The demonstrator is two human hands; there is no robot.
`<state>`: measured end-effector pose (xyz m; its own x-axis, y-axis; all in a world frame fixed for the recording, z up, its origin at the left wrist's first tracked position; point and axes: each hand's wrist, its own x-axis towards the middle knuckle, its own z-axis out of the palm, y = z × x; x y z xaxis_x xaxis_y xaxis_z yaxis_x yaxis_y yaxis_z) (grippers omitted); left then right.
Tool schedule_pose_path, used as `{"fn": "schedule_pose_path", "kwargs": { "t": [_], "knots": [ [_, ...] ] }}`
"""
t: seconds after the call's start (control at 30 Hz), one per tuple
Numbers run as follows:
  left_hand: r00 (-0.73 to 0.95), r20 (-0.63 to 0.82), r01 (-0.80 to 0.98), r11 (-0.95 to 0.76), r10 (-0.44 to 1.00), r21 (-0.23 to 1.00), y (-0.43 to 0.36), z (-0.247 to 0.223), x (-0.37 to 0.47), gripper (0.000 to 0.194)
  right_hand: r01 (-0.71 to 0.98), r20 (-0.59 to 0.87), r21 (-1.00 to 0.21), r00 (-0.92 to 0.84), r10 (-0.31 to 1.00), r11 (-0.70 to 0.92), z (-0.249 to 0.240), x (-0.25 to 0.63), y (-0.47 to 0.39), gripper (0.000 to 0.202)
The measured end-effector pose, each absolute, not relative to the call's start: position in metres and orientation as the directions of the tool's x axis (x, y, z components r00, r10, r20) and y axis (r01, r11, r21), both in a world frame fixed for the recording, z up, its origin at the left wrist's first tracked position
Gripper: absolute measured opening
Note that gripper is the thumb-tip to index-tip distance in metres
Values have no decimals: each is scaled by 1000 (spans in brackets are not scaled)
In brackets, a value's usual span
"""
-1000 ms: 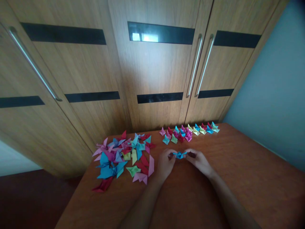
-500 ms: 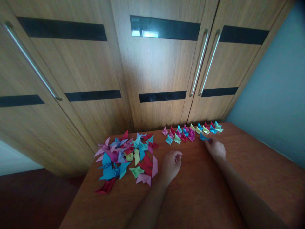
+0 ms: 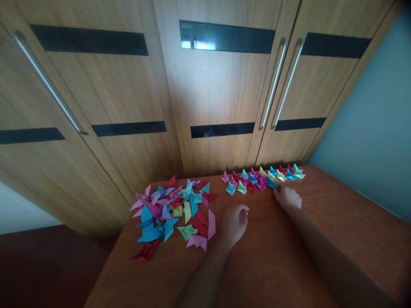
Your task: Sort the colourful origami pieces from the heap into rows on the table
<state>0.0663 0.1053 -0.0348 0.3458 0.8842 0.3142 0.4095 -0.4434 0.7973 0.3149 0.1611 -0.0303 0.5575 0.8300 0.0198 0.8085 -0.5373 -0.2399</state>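
My right hand (image 3: 288,198) pinches the near corner of a blue folded paper piece (image 3: 272,182), which sits at the front of the rows of small coloured paper pieces (image 3: 242,187) along the table's back edge. My left hand (image 3: 235,222) hovers or rests over the middle of the table, its fingers curled in; whether anything is inside cannot be seen. Left of it lies a loose pile of larger folded papers in pink, blue, red and yellow, with a green one (image 3: 187,232) and a pink one (image 3: 197,242) nearest the hand.
The wooden table (image 3: 257,265) stands against a wardrobe (image 3: 215,90) with long metal handles (image 3: 272,83). A dark red folded paper (image 3: 146,251) lies near the table's left edge. A blue-grey wall (image 3: 362,132) rises at the right.
My right hand has moved slightly left, bringing the blue paper piece up against the row beside the magenta one. My left hand stays curled. The view has shifted a little.
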Motion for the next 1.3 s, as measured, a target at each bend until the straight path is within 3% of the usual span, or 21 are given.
{"fn": "schedule_pose_path", "kwargs": {
  "t": [0.2,0.33,0.53,0.83,1.3],
  "knots": [
    [349,313,405,-443,883,800,105,-36,67,26,782,90,-309,591,802,-542,-33,307,145,41],
    [361,312,404,-449,879,797,105,-35,66,27,834,152,-331,509,847,-441,-32,289,135,43],
    [362,302,406,-441,882,800,104,-33,65,29,880,87,-269,427,900,-392,-28,271,144,52],
    [364,305,404,-444,880,800,105,-35,65,25,884,70,-227,433,899,-408,-32,278,152,42],
    [343,308,413,-437,887,799,102,-33,65,27,870,90,-296,437,895,-395,-35,264,129,39]
  ]
}}
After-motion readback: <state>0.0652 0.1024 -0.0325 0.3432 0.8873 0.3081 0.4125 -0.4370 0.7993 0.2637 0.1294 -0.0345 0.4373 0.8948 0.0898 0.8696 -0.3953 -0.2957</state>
